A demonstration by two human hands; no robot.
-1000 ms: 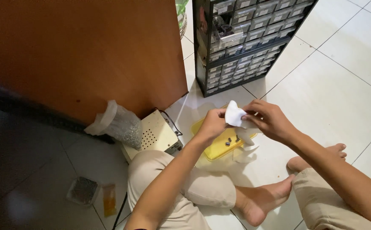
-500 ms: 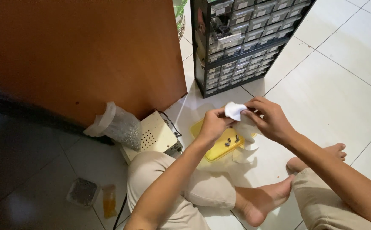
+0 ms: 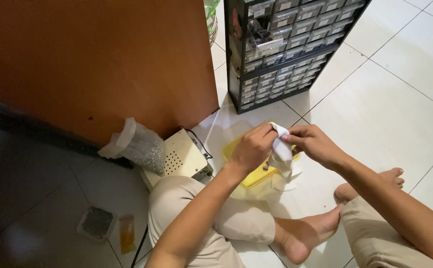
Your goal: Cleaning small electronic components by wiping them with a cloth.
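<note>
Hands meet over the yellow tray [image 3: 249,179]: the left hand [image 3: 252,149] and right hand [image 3: 312,144] both pinch the small white bag [image 3: 280,149], each grip closed on it. A second ago the bag stood up wider above the fingers; now it hangs lower and narrower, folded down between them, closer to the tray, so the handling of the bag looks well under way. The person sits cross-legged on a white tiled floor [image 3: 390,114]. A black drawer cabinet [image 3: 286,44] stands ahead, a brown wooden panel [image 3: 92,64] to the left, with a cream box [image 3: 181,159] and a clear bag of small parts [image 3: 137,146] beside it.
</note>
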